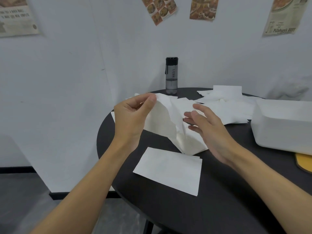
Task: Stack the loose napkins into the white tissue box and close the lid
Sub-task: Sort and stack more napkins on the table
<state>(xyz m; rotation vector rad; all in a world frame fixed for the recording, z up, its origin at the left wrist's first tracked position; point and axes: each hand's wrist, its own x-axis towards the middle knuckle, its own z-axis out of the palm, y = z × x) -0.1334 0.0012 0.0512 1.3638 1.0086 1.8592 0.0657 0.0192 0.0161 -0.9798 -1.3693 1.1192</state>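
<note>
Head view: the left hand [133, 114] pinches a napkin [167, 122] by its top corner, above the tabletop [219, 208]. The right hand [207, 130] is open, fingers spread at its drooping edge. Looks like the straightening step. Next, catch that edge and lay it on the neat pile [168, 170]. The white tissue box [283, 125] sits far right.

Left hand [133, 114]: thumb and forefinger pinch the upper corner of a white napkin [164, 122], which is lifted at that corner and drapes down to the round black table [219, 208]. Right hand [208, 128]: fingers straight and spread, beside the napkin's crumpled middle. A folded napkin [168, 171] lies flat near the table's front edge. Loose napkins [224, 102] are scattered at the rear. The white tissue box [283, 125] stands at the right, with a yellow object [303, 163] just in front. A grey bottle [171, 75] stands upright at the far edge
</note>
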